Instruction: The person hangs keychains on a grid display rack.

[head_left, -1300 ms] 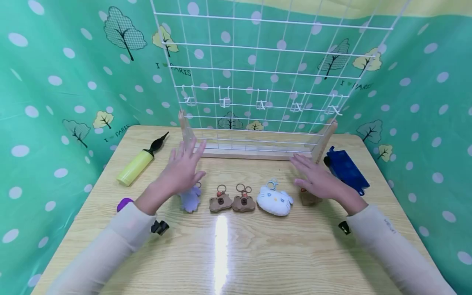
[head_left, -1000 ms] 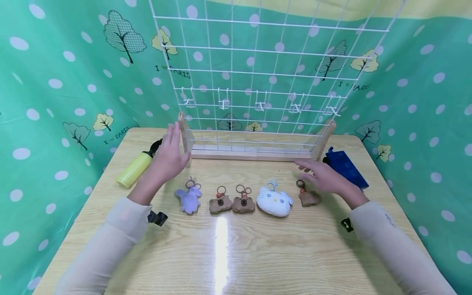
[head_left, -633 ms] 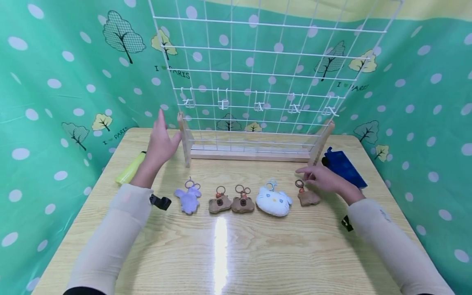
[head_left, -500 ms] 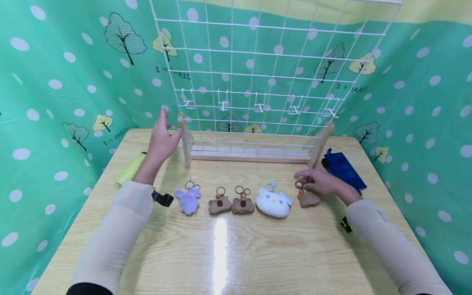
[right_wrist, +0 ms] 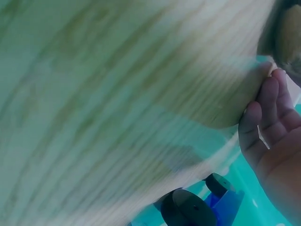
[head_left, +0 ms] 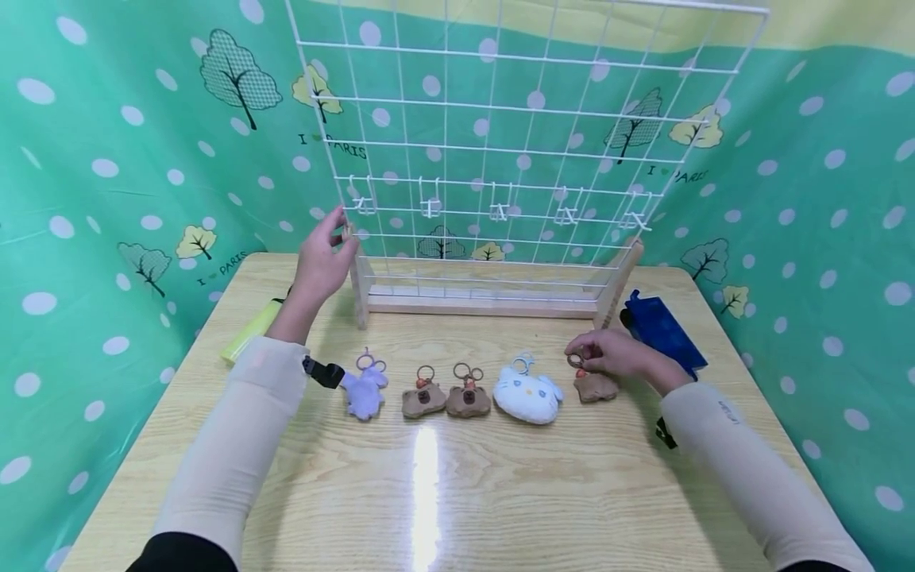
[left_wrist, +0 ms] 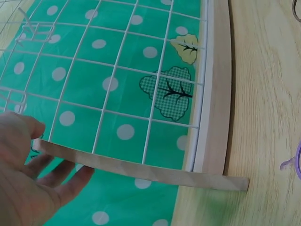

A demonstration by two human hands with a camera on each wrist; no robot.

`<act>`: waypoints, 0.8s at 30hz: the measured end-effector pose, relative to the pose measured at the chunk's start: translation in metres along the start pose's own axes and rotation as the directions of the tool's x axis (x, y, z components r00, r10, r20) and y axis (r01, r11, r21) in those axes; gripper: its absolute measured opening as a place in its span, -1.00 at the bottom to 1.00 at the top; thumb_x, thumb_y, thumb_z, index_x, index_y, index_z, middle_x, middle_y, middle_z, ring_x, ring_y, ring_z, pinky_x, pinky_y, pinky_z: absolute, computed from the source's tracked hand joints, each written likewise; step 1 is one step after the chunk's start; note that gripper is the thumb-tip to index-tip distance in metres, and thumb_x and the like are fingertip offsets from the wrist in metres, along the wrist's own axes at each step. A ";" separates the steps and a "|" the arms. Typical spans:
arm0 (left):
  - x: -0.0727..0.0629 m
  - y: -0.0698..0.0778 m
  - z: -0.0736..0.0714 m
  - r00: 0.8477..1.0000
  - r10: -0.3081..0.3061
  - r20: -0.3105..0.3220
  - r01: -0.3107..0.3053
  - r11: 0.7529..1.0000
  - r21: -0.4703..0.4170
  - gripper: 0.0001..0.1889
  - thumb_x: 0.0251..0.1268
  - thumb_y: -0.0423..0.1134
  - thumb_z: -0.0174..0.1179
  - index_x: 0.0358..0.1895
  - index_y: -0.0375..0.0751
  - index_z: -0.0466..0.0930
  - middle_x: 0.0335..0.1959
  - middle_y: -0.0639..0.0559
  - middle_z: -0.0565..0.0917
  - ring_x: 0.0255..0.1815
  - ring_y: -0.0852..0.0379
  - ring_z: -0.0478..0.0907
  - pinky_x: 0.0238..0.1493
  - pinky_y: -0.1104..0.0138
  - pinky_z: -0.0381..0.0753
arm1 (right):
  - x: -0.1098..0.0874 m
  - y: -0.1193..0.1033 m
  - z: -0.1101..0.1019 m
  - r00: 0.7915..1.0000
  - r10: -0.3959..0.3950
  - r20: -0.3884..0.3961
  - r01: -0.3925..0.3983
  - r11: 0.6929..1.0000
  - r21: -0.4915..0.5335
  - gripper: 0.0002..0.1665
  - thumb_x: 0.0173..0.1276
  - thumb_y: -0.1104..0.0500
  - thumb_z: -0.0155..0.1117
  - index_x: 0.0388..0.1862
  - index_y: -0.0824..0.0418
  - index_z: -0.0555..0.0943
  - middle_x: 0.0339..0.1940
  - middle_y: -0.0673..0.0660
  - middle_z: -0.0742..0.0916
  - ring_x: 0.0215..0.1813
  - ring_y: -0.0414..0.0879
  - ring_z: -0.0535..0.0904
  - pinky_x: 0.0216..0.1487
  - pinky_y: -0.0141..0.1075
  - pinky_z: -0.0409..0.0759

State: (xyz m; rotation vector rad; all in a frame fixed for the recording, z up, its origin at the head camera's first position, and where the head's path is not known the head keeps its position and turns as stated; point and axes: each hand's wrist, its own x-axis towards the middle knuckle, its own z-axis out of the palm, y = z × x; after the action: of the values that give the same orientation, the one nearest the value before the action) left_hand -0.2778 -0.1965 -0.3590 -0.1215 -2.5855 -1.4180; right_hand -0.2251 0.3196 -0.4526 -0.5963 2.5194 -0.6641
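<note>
In the head view, my left hand (head_left: 323,258) is at the top of the rack's left wooden upright (head_left: 360,286). In the left wrist view, its thumb and fingers lie on either side of the upright's end (left_wrist: 61,151), gripping it. My right hand (head_left: 615,353) is bent down over the rightmost brown plush keychain (head_left: 596,388), fingertips pinching at its ring (head_left: 575,360). In the right wrist view, the fingertips (right_wrist: 251,113) are by the tabletop, beside part of the brown plush (right_wrist: 290,40); the ring is hidden there.
White wire grid (head_left: 493,147) with several hooks (head_left: 498,212). Leftward from the right hand lie a white cat plush keychain (head_left: 529,395), two brown plush keychains (head_left: 468,400) and a purple one (head_left: 364,393). A yellow pump (head_left: 252,327) lies left; a blue object (head_left: 665,334) lies right.
My left hand has moved from over the purple keychain, leftward, then onto the upright's top, closing on it. My right hand has lowered, its fingers curling at the brown keychain's ring.
</note>
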 end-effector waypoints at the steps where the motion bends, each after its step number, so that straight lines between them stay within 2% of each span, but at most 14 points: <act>1: 0.000 -0.001 0.000 1.000 -0.001 -0.001 0.001 1.000 0.007 -0.36 0.61 -0.13 -0.03 0.65 0.13 0.03 0.60 -0.04 0.28 0.50 -0.20 0.36 0.40 -0.02 0.60 | 0.001 0.001 0.001 1.000 -0.003 -0.001 0.003 1.000 0.008 -0.62 0.45 0.42 0.22 0.18 0.19 0.67 -0.27 0.06 0.66 -0.24 -0.10 0.47 -0.21 -0.35 0.57; 8: 0.001 -0.006 0.004 0.999 -0.011 -0.030 0.011 1.000 0.016 -0.47 0.62 -0.11 0.03 0.56 -0.04 0.27 0.54 -0.09 0.37 0.45 -0.16 0.45 0.32 0.03 0.67 | 0.001 0.000 0.004 1.000 0.024 0.001 -0.024 1.000 0.010 -0.78 0.44 0.33 0.31 0.01 0.13 0.66 -0.30 0.03 0.65 -0.26 -0.12 0.48 -0.26 -0.38 0.55; 16: 0.003 -0.011 0.008 0.998 0.036 -0.048 -0.034 0.999 0.034 -0.48 0.63 -0.07 0.02 0.54 -0.01 0.30 0.52 -0.10 0.39 0.40 -0.16 0.50 0.24 0.03 0.73 | -0.001 -0.002 0.000 0.998 0.047 -0.030 -0.049 0.994 -0.100 -0.84 0.41 0.21 0.36 -0.07 0.08 0.63 -0.28 -0.02 0.68 -0.25 -0.13 0.52 -0.19 -0.32 0.62; 21: 0.003 -0.012 0.007 0.998 0.044 -0.054 -0.041 0.998 0.048 -0.49 0.63 -0.08 0.01 0.54 -0.04 0.31 0.50 -0.13 0.42 0.39 -0.17 0.50 0.23 0.00 0.74 | -0.004 -0.005 -0.002 0.996 0.067 -0.056 -0.071 0.994 -0.086 -0.81 0.41 0.20 0.33 -0.05 0.10 0.57 -0.24 0.01 0.70 -0.22 -0.14 0.56 -0.16 -0.30 0.68; 24: 0.003 -0.012 0.007 0.997 0.043 -0.057 -0.040 0.998 0.044 -0.49 0.63 -0.09 0.01 0.54 -0.06 0.31 0.49 -0.14 0.42 0.38 -0.18 0.51 0.23 -0.01 0.74 | -0.006 -0.005 -0.003 0.993 0.057 -0.099 -0.064 0.996 -0.064 -0.83 0.41 0.24 0.31 -0.06 0.14 0.58 -0.28 0.02 0.70 -0.24 -0.14 0.58 -0.19 -0.33 0.67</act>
State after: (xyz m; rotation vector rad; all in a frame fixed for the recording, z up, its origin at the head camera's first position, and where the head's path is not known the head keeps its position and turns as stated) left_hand -0.2831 -0.1973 -0.3719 -0.1252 -2.5490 -1.3316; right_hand -0.2205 0.3197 -0.4456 -0.5199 2.6476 -0.6024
